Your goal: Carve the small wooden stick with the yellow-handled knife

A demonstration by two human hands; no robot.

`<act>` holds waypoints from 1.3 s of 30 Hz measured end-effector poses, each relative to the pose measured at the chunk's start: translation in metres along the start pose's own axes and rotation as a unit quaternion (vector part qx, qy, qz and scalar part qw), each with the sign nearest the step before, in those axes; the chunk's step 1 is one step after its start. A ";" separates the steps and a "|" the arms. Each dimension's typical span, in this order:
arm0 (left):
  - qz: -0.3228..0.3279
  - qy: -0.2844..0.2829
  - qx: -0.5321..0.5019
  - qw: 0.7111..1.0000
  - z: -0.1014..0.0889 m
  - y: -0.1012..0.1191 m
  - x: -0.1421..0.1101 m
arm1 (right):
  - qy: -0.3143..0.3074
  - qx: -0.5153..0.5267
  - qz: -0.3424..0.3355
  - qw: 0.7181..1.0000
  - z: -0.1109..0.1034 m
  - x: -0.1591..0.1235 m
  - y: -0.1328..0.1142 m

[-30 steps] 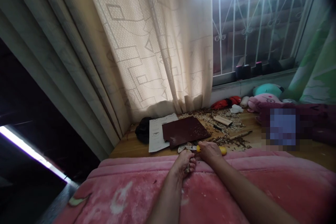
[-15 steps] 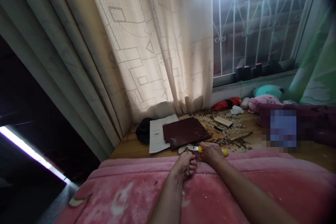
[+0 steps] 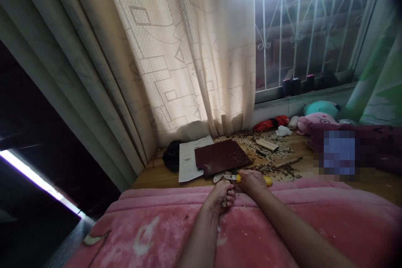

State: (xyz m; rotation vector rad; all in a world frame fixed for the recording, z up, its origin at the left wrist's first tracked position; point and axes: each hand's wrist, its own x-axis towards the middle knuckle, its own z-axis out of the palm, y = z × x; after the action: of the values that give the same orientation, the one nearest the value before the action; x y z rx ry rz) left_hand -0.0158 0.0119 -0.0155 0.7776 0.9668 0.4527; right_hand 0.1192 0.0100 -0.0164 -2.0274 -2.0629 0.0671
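Note:
In my right hand (image 3: pixel 253 181) is a yellow-handled knife (image 3: pixel 268 181), its handle end showing past the little-finger side and its metal blade pointing left. My left hand (image 3: pixel 222 196) is closed, fingers curled, around a small pale carved piece of wood (image 3: pixel 217 179). One end of that piece shows above the thumb, and a bit of it peeks out below the fingers. The blade lies close over the piece; whether it touches cannot be made out. Both hands are at the front edge of the wooden surface, above the pink blanket (image 3: pixel 157 222).
Behind my hands lie a dark maroon board (image 3: pixel 222 157) and a printed sheet (image 3: pixel 187 163). Wood shavings (image 3: pixel 245 139) are scattered around a pale wooden block (image 3: pixel 266 145) and a slim pointed tool (image 3: pixel 288 162). Plush toys (image 3: pixel 317 121) rest at the right by the window.
My hands stay almost in place. The knife hand has shifted slightly right and then back left along the piece; the view moves a little.

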 end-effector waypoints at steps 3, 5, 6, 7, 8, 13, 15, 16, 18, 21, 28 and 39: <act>-0.002 0.003 -0.003 1.000 0.001 0.001 0.001 | -0.002 0.002 0.009 1.000 0.000 0.001 0.000; -0.002 0.002 -0.005 1.000 0.001 0.002 0.001 | -0.002 0.003 0.012 1.000 0.001 0.001 0.000; -0.002 0.001 -0.006 1.000 0.001 0.002 0.001 | -0.002 0.003 0.012 1.000 0.001 0.001 0.000; -0.003 -0.001 -0.007 1.000 0.002 0.002 0.001 | -0.001 0.004 0.013 1.000 0.002 0.001 0.001; -0.003 -0.003 -0.008 1.000 0.002 0.002 0.001 | 0.000 0.005 0.013 1.000 0.002 0.002 0.001; -0.006 -0.003 -0.014 1.000 0.003 0.003 0.001 | 0.004 0.010 0.014 1.000 0.006 0.003 0.002; -0.009 -0.005 -0.015 1.000 0.004 0.004 0.002 | 0.004 0.011 0.017 1.000 0.007 0.004 0.001; -0.011 -0.007 -0.016 1.000 0.004 0.005 0.003 | 0.004 0.012 0.018 1.000 0.008 0.004 0.001; -0.015 -0.012 -0.017 1.000 0.004 0.005 0.003 | 0.004 0.012 0.021 1.000 0.009 0.005 0.001; -0.019 -0.018 -0.016 1.000 0.004 0.005 0.000 | 0.007 0.012 0.032 0.999 0.010 0.008 0.005; -0.009 -0.032 -0.026 0.999 -0.002 -0.001 -0.006 | 0.014 0.000 0.068 0.998 0.009 0.013 0.017; -0.033 -0.033 -0.007 0.999 -0.002 0.004 -0.001 | -0.002 0.001 -0.035 0.999 0.002 0.001 0.003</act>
State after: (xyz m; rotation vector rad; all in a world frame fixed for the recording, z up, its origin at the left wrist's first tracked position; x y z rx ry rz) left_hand -0.0184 0.0144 -0.0130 0.7405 0.9238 0.3734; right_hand 0.1220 0.0111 -0.0187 -1.9526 -2.1335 0.0600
